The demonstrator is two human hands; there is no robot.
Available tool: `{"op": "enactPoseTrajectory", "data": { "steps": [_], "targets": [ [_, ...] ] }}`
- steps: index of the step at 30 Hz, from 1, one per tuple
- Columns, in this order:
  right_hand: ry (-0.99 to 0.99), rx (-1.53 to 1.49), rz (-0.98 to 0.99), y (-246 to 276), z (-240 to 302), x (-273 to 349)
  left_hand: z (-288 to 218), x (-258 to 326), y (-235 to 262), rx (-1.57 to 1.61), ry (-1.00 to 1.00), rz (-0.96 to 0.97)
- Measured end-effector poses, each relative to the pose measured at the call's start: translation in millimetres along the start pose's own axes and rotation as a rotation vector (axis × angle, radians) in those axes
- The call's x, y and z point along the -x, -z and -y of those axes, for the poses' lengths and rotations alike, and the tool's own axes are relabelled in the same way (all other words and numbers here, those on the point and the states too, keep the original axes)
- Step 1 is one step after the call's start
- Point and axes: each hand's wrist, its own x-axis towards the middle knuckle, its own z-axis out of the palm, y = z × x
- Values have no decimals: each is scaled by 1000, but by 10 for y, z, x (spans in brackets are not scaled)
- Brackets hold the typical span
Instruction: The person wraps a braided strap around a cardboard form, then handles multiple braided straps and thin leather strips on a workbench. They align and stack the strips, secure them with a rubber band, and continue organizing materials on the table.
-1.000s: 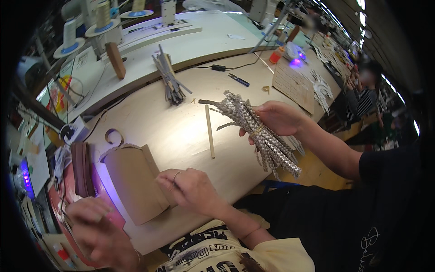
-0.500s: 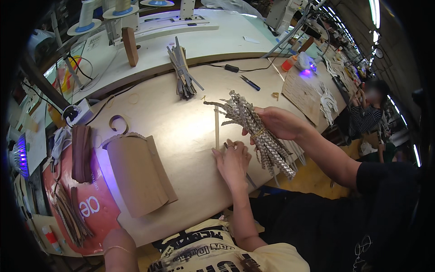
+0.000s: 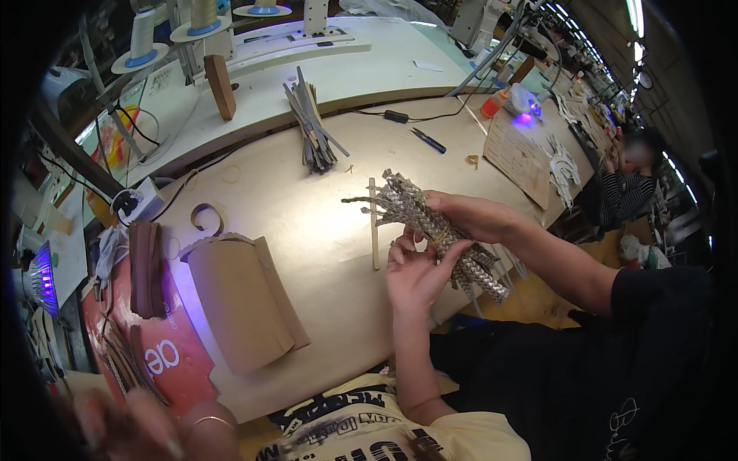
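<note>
A bundle of braided, grey-brown straps (image 3: 480, 278), bound with a rubber band, hangs over the table's right side. The hand of a person in black (image 3: 473, 217) grips it from the right. My right hand (image 3: 419, 280), palm up, closes on its lower left side, thumb across the straps; some fingers are hidden. At the lower left my left hand (image 3: 146, 430), blurred, has its fingers apart and nothing visible in them. It is nearest to thin dark strips (image 3: 127, 361) on a red sheet (image 3: 188, 369). A pale narrow strip (image 3: 374, 238) lies left of the bundle.
A curved brown panel (image 3: 238, 307) lies at left centre, beside a tape ring (image 3: 206, 217) and folded brown pieces (image 3: 146, 269). Farther back are a tied bundle of grey strips (image 3: 314, 131), a snips-like tool (image 3: 428, 140), a wooden block (image 3: 220, 88) and thread cones (image 3: 142, 38).
My right hand has left the tabletop, turned palm up and come onto the braided bundle. My left hand has moved left with its fingers spread. The other person's hand stays on the bundle.
</note>
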Motion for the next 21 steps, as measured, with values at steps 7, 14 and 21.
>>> {"op": "enactPoseTrajectory", "data": {
  "steps": [7, 14, 21],
  "targets": [
    [23, 90, -114, -131, 40, -7, 407, 228, 21, 131, 240, -314],
    [134, 194, -231, -314, -94, 144, 647, 336, 49, -71, 362, -366],
    [198, 277, -161, -366, -123, 217, 722, 329, 5, -258, 457, -431]
  ]
}}
